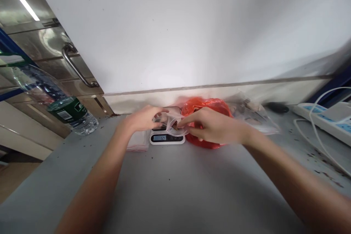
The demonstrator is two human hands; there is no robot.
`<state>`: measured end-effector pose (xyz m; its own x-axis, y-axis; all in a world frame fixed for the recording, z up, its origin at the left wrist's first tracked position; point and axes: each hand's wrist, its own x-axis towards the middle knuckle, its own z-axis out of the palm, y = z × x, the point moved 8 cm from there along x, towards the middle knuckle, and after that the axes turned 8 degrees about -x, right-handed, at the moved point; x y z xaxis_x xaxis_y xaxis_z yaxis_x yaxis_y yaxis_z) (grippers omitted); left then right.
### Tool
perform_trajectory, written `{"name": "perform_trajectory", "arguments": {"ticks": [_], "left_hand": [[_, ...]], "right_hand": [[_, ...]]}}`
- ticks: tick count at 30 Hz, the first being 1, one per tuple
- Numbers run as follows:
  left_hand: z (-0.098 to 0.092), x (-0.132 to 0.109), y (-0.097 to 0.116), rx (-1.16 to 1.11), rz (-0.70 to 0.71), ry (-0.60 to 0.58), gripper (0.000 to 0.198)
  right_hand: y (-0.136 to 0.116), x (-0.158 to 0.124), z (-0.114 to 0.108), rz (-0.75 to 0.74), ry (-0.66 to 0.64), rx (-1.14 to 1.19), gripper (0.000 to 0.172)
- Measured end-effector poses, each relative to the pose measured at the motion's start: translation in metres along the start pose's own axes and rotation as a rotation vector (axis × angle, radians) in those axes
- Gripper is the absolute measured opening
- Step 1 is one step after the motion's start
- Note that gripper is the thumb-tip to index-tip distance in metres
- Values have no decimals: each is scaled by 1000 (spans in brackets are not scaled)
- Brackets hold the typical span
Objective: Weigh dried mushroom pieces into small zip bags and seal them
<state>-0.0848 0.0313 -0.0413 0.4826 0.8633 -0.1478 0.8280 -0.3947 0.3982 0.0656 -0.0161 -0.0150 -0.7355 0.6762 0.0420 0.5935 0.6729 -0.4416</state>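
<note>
Our left hand (145,118) pinches the bag (172,120), our right hand's (211,125) grip we cannot tell; likely light, limp and slippery, it should handle best by its rim.

I face white wall (170,40), soft shadow (276,11) toward right, pale band (296,91) along its foot. Grey tabletop (164,197) below me. On my left: shiny metal panels (46,44) with curved handle (73,68); brownish floor (15,186) at lower left.
</note>
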Motion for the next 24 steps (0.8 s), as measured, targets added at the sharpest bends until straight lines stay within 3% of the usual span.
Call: {"name": "perform_trajectory", "arguments": {"ticks": [4, 6, 11, 14, 19, 24], "left_hand": [[5, 4, -1, 7, -53, -12, 42], [8, 7, 0, 19, -61, -17, 38], [8, 6, 4, 13, -49, -41, 29], [3, 3, 4, -48, -47, -20, 32], [-4, 2, 2, -90, -49, 26, 37], [-4, 3, -4, 20, -102, 54, 35]], "right_hand": [[16, 16, 16, 308, 91, -321, 28], [22, 21, 24, 383, 83, -372, 22], [26, 24, 28, 387, 135, -326, 30], [27, 20, 17, 354, 248, -166, 34], [34, 12, 4, 299, 409, 188, 24], [35, 7, -7, 283, 416, 328, 19]]}}
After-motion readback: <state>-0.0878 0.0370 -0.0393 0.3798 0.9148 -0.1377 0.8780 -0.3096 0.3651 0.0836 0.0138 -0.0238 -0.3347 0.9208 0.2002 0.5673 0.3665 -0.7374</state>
